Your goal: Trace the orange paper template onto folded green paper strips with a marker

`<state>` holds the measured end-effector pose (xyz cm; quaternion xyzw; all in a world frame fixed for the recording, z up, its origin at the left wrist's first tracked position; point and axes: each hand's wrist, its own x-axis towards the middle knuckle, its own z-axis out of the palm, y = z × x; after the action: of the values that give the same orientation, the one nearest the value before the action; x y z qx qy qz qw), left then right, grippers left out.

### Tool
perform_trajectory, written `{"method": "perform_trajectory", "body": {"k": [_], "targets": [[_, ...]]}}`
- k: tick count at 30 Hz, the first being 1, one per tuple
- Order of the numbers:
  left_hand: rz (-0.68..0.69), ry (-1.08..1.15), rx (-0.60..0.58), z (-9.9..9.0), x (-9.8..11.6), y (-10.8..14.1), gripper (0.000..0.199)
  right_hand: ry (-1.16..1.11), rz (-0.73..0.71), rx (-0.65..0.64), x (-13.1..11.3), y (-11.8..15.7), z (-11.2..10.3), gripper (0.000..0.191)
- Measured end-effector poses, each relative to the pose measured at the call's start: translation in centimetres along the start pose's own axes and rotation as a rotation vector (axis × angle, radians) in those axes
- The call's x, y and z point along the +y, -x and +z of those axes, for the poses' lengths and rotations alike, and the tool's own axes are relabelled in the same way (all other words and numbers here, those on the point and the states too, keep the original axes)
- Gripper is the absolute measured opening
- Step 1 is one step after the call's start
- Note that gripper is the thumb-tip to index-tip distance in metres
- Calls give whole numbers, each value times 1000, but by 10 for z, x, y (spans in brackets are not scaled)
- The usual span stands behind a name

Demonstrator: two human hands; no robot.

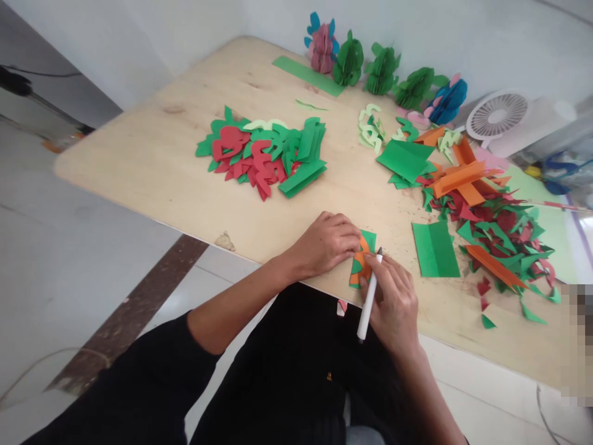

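Observation:
Near the table's front edge lies a small green paper piece (369,237) with an orange paper cutout (363,261) on top of it. My left hand (330,242) rests at its left side, fingers together and pressing the cutout's edge down. A white pen (369,303) with a dark tip is tucked between the fingers of my right hand (393,296), tip pointing up and away. Fingertips of that same hand touch the right side of the orange cutout. Part of both papers is hidden under my fingers. Just right of them is a creased green paper sheet (435,250).
Red and green cutouts (259,151) are heaped on the left. Paper scraps (504,228) and orange folded strips (458,178) spread over the right. Several paper honeycomb figures (382,69) stand along the wall beside a white fan (498,116). A green strip (308,75) lies behind.

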<state>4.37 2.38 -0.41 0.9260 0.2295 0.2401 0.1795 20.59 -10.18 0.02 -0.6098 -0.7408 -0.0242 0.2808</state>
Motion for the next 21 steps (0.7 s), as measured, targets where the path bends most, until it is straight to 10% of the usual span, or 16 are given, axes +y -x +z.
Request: {"method": "perform_trajectory", "body": {"k": [21], "targets": [[31, 2, 40, 3, -2, 0, 14, 23, -19, 19, -2, -1, -1, 34]]}}
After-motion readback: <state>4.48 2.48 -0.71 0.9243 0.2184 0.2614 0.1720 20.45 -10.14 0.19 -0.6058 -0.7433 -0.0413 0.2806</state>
